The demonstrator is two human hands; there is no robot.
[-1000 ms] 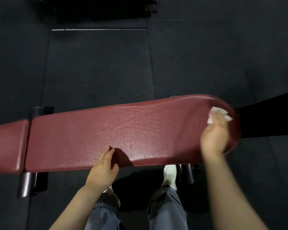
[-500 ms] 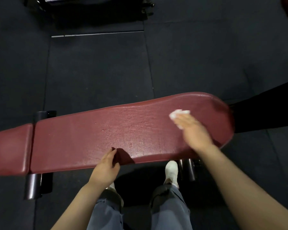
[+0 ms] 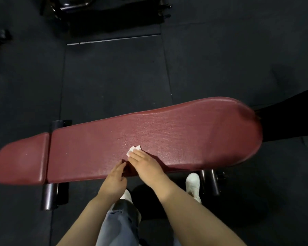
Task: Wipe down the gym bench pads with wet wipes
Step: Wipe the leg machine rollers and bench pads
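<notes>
Near the frame's centre, the right hand (image 3: 146, 166) presses a small white wipe (image 3: 133, 150) flat under straight fingers onto the long red bench pad (image 3: 185, 139). The left hand (image 3: 114, 180) rests open-fingered beside it. The wipe looks limp, light; best pinned flat.

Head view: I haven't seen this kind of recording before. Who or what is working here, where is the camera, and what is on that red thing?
No machine here: a person works with bare hands, and the single camera sits on their head, looking down. The long red pad and the short red pad form a gym bench on a dark floor. The right hand presses a small white wet wipe flat on the long pad with straight fingers. The left hand rests on the pad's near edge, holding nothing. Below are the person's jeans and a white shoe.
</notes>
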